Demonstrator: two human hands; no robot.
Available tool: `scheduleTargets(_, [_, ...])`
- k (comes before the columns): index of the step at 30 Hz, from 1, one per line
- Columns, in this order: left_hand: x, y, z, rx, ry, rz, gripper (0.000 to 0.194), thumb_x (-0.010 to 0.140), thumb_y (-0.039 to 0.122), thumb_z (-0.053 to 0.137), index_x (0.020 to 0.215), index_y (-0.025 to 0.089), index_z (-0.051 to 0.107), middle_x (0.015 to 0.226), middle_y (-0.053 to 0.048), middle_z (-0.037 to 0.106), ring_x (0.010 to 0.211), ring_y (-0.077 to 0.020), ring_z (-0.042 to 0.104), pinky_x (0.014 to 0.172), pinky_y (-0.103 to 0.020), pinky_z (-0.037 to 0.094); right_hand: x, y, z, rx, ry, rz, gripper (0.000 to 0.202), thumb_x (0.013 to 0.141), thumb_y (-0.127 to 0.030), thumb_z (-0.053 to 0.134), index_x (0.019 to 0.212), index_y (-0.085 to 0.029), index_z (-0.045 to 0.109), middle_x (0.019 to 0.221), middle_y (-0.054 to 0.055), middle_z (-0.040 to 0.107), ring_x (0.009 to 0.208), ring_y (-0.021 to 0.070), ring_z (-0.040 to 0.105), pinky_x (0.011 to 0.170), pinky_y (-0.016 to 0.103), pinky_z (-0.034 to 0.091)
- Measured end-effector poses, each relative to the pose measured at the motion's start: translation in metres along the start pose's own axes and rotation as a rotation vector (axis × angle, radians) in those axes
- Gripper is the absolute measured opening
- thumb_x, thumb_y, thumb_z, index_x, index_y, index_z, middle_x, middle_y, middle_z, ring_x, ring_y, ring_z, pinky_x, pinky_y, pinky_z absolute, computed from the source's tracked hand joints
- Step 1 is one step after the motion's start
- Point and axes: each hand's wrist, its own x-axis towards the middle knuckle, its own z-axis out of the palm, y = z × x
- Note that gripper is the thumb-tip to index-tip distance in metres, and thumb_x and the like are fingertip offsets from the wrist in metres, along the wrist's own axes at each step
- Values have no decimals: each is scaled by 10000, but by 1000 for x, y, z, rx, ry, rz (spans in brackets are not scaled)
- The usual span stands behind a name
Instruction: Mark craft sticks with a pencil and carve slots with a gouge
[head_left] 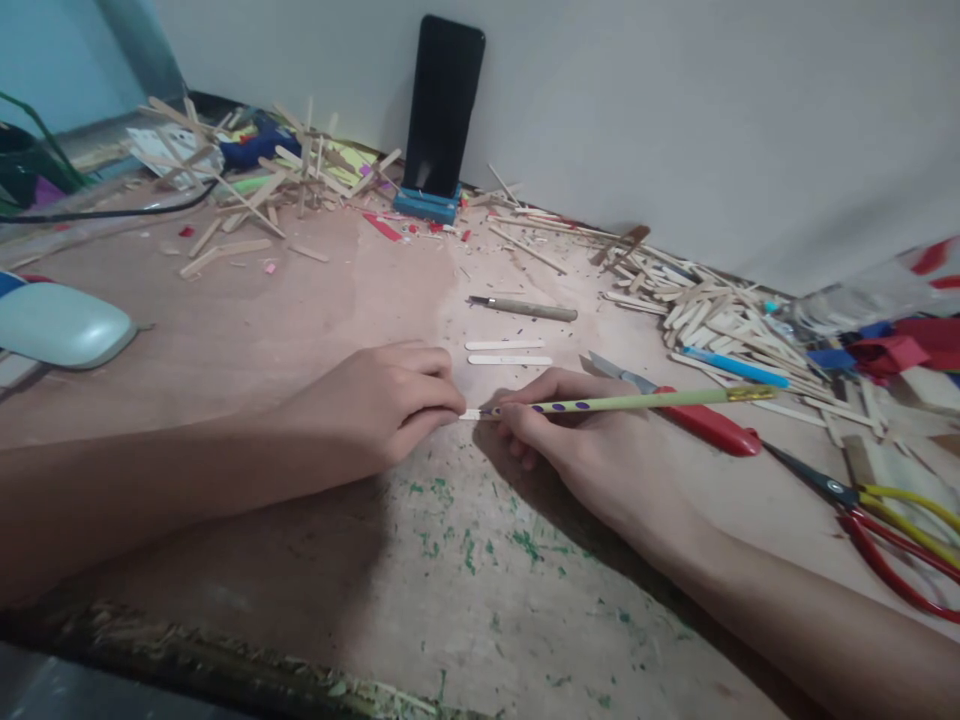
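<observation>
A short pale wooden stick (pixel 470 414) lies near the middle of the table, its left end pinched between the thumb and fingers of my left hand (pixel 409 403). My right hand (pixel 574 425) grips a light green pencil with purple dots (pixel 637 402). The pencil's tip rests at the stick, and its gold end points right. The fingers of my right hand partly hide the stick's right end. Just beyond my hands lie two pale sticks (pixel 510 360), side by side. Behind them is a thin carving tool (pixel 525 308) with a wooden handle.
A red-handled knife (pixel 705 420) and scissors (pixel 844 492) lie right. Heaped sticks (pixel 712 318) and a blue pen (pixel 735 367) are at the back right. A black phone (pixel 444 105) stands on a blue holder (pixel 426 204). A white mouse (pixel 64 325) sits left; more sticks (pixel 259 200) lie behind.
</observation>
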Motion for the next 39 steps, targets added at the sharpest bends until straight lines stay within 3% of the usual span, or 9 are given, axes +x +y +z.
scheduleTargets(30, [-1,1,0,-24,-6,-38,198,1084,171,619,1022,189,806,943,-7,715,873,-144,654,785,-269,482,2,1,-3,84,-35,18,105,804,-228,752,703,-224,726,621,4,699,529,151,613,520,269,467])
scheduleTargets(35, [0,3,0,-20,2,-31,207,1074,163,606,1020,194,804,929,-12,711,880,-153,659,787,-276,493,1,2,-6,127,14,29,152,826,-314,763,724,-216,706,638,13,706,530,156,618,513,272,474])
scheduleTargets(39, [1,6,-2,11,13,-47,210,1046,151,599,1011,200,799,924,-20,718,873,-168,656,782,-302,490,2,8,-10,185,127,1,239,862,-408,771,753,-223,666,604,-2,673,546,157,608,538,276,479])
